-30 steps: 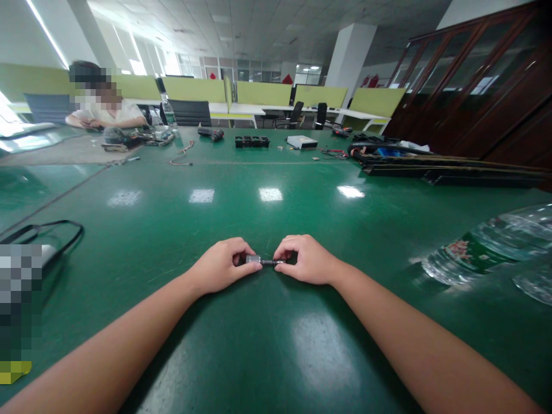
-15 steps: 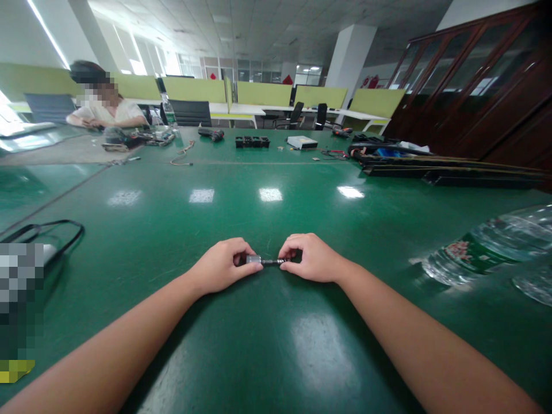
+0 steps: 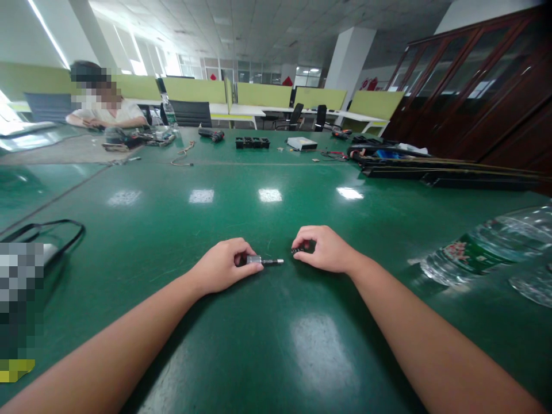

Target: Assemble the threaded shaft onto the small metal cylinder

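Observation:
My left hand is closed around a small silver cylinder. From the cylinder's right end a thin dark shaft with a bright tip sticks out, lying level just above the green table. A small dark ribbed piece, spring-like in look, is pinched between the thumb and fingers of my right hand. A short gap parts this piece from the shaft tip, and it sits slightly higher in view. My fingers hide part of both things.
Clear plastic bottles lie at the right. A black cable loops at the left. Across the table are a row of black fans, a silver drive box, a power drill and long black parts. A person sits far left.
My right hand has moved right and a little away from me with the ribbed piece, which came off the shaft's end. The shaft tip now shows bare. My left hand has stayed put.

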